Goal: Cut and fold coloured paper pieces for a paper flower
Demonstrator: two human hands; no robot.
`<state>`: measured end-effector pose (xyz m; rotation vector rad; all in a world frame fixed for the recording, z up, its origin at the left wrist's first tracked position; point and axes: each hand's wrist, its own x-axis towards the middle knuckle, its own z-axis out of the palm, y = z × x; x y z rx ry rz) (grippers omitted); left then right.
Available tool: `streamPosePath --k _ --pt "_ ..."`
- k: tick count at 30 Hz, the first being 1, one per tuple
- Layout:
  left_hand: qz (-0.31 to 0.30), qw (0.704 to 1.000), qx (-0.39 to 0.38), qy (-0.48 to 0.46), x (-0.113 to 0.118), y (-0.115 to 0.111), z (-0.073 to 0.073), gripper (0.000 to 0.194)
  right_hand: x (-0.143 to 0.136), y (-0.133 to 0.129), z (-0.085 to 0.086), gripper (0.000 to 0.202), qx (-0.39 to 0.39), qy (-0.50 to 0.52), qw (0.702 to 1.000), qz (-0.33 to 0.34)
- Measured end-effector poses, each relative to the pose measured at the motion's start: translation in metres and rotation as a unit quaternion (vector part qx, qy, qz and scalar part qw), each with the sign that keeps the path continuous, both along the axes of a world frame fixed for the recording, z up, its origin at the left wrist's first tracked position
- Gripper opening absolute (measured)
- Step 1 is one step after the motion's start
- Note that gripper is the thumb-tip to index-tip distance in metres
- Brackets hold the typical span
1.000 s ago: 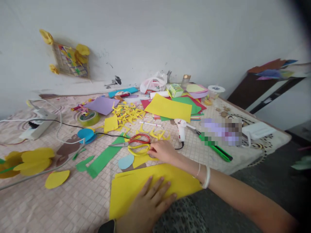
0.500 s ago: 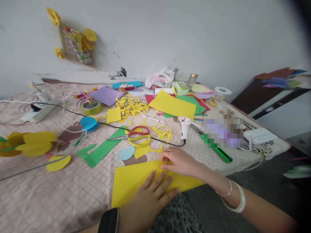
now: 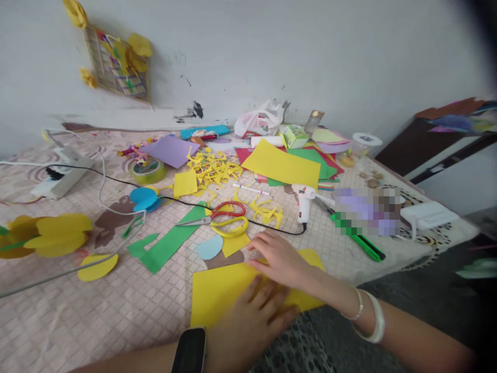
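Observation:
A yellow paper sheet (image 3: 217, 290) lies at the table's near edge. My left hand (image 3: 252, 321), with a dark watch at its wrist, rests on the sheet with its fingers apart. Over the sheet's upper edge is my right hand (image 3: 277, 259), its thumb and fingers curled close together; whether paper is between them is too small to tell. Bracelets circle the right wrist. Just beyond the sheet lie a yellow scrap (image 3: 236, 244), a light blue paper piece (image 3: 210, 247) and scissors with red and yellow handles (image 3: 229, 220).
A white glue gun (image 3: 304, 204) and a green cutter (image 3: 363, 243) lie to the right. Green paper (image 3: 171, 246), yellow paper petals (image 3: 60, 233), cables and a power strip (image 3: 60, 181) are on the left. Yellow scraps (image 3: 213, 166), tape (image 3: 147, 171) and coloured sheets lie farther back.
My right hand has shifted slightly left over the sheet, and more yellow paper shows to its right. The whole view has moved a little.

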<state>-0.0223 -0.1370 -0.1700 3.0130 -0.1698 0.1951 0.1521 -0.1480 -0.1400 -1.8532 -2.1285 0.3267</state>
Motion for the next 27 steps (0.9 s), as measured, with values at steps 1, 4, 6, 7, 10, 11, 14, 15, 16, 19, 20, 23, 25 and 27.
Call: streamPosePath --k 1,4,6,7,10,11,14,15,16,19,20,23,25,27 --pt "0.004 1.000 0.002 -0.007 0.001 0.001 0.001 0.043 -0.007 0.007 -0.001 0.020 0.013 -0.006 1.000 0.013" --pt "0.010 1.000 0.011 -0.018 0.001 0.002 -0.002 0.045 -0.020 0.028 -0.009 0.031 0.041 -0.029 0.998 0.043" --pt "0.011 1.000 0.018 -0.019 -0.002 0.003 -0.007 0.047 -0.021 0.038 -0.016 0.028 0.054 -0.046 0.996 0.063" --pt "0.012 1.000 0.019 -0.017 -0.003 0.002 -0.010 0.049 -0.020 0.041 -0.019 0.024 0.058 -0.052 0.994 0.077" --pt "0.017 1.000 0.007 -0.006 -0.007 0.001 -0.018 0.052 -0.015 0.045 -0.024 0.017 0.064 -0.060 0.990 0.114" --pt "0.017 1.000 0.001 0.000 -0.007 0.000 -0.019 0.053 -0.013 0.046 -0.025 0.016 0.066 -0.059 0.989 0.118" --pt "0.017 1.000 -0.012 0.012 -0.008 0.001 -0.017 0.054 -0.007 0.047 -0.022 0.010 0.070 -0.041 0.993 0.087" --pt "0.017 1.000 -0.015 0.016 -0.008 0.002 -0.016 0.054 -0.004 0.047 -0.020 0.010 0.069 -0.030 0.995 0.066" --pt "0.016 0.999 -0.018 0.022 -0.008 0.003 -0.013 0.055 0.000 0.048 -0.017 0.011 0.066 -0.016 0.997 0.046" --pt "0.017 0.999 -0.028 0.036 -0.008 0.005 -0.007 0.057 0.012 0.047 -0.006 0.013 0.053 0.026 0.998 0.008" --pt "0.019 0.998 -0.032 0.042 -0.008 0.006 -0.006 0.059 0.015 0.046 -0.001 0.013 0.051 0.034 0.998 0.004" --pt "0.022 0.998 -0.041 0.050 -0.007 0.004 -0.007 0.064 0.015 0.040 0.007 0.005 0.060 0.030 0.998 0.006" --pt "0.019 0.998 -0.041 0.048 -0.006 0.001 -0.010 0.063 0.008 0.037 0.005 0.014 0.066 0.014 0.997 0.032" --pt "0.014 0.998 -0.038 0.041 -0.005 0.000 -0.012 0.060 -0.001 0.036 -0.002 0.025 0.068 -0.006 0.995 0.072"
